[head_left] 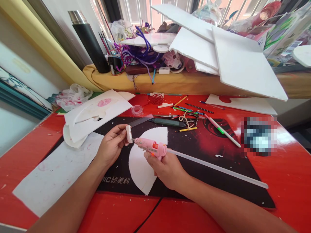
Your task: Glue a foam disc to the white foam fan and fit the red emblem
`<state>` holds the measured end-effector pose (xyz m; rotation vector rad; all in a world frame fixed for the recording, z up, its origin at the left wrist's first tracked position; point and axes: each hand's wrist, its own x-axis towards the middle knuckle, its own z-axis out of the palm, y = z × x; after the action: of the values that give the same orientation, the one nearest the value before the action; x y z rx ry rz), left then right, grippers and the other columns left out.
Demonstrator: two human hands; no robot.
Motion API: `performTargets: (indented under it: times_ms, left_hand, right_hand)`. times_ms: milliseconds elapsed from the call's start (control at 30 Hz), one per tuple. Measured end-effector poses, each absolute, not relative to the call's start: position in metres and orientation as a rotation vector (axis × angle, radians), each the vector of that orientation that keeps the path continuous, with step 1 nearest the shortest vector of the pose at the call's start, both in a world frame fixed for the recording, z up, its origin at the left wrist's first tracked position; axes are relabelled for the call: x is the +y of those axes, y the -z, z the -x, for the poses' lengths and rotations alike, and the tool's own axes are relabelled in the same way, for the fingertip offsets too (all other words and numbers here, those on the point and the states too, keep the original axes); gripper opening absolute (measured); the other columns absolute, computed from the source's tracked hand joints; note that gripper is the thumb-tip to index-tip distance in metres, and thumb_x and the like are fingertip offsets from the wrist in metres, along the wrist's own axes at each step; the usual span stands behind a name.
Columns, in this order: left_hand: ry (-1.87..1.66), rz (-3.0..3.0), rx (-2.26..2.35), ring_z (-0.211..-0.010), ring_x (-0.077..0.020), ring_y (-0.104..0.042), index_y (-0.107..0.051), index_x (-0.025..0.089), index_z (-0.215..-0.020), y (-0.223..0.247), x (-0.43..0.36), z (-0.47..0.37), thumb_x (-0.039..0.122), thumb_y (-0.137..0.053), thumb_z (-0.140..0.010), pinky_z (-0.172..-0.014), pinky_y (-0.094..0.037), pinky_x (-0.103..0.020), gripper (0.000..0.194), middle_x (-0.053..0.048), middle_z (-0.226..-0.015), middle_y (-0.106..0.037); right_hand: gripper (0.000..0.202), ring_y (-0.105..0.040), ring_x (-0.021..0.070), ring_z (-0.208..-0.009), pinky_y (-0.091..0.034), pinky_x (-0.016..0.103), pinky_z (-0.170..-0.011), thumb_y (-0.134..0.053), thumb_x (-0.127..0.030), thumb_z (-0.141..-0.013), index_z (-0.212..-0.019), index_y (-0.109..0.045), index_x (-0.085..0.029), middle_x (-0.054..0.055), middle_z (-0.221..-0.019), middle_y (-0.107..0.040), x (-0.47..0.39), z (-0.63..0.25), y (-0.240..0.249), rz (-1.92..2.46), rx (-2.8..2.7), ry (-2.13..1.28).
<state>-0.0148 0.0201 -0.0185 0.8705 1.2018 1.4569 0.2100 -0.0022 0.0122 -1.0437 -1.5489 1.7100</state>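
Above black mat [201, 174], hands grasping: left [113, 144] small white piece [129, 134], right [170, 170] pink glue gun [152, 147].

Red table [102, 213], black printed mat [206, 181], crumpled plastic bag [74, 97], white foam sheets [97, 111], scattered pens [194, 108]

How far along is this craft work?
Some cutting looks done: a curved white sheet lies on the black mat. Now the right hand holds a pink glue gun to a small white piece in the left hand. Joining perhaps remains: nothing shows attached to the sheet.
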Motion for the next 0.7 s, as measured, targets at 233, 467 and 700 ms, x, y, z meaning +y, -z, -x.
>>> performTargets:
  times_ms: [233, 467, 700]
  left_hand:
    - [-1.48, -0.858, 1.198, -0.067, -0.0125, -0.058, -0.081, 0.019, -0.099, 0.017, 0.02, 0.015, 0.035, -0.09, -0.079, -0.055, -0.045, -0.022, 0.027, -0.003, -0.082, -0.068]
    - [-1.497, -0.819, 1.206, -0.066, -0.0126, -0.058, -0.08, 0.018, -0.1, 0.016, 0.021, 0.015, 0.033, -0.088, -0.081, -0.055, -0.045, -0.022, 0.026, -0.003, -0.081, -0.068]
    - [-1.496, -0.818, 1.201, -0.065, -0.0125, -0.057, -0.08, 0.018, -0.099, 0.015, 0.02, 0.014, 0.033, -0.089, -0.079, -0.054, -0.044, -0.022, 0.026, -0.003, -0.079, -0.067]
  right_hand:
    - [0.037, -0.039, 0.0098, -0.049, -0.034, 0.02, -0.046, -0.056, -0.037, -0.103, -0.131, -0.072, -0.02, -0.007, -0.059, -0.04, -0.002, -0.212, -0.002, 0.934, -1.539, -1.775]
    - [0.024, -0.041, 0.0116, -0.051, -0.032, 0.023, -0.046, -0.058, -0.037, -0.1, -0.1, -0.074, -0.02, -0.006, -0.057, -0.043, -0.002, -0.213, 0.001, 0.932, -1.592, -1.681]
    - [0.025, -0.041, 0.0104, -0.052, -0.032, 0.023, -0.048, -0.058, -0.038, -0.1, -0.088, -0.069, -0.019, -0.006, -0.059, -0.044, -0.003, -0.213, 0.002, 0.911, -1.593, -1.666]
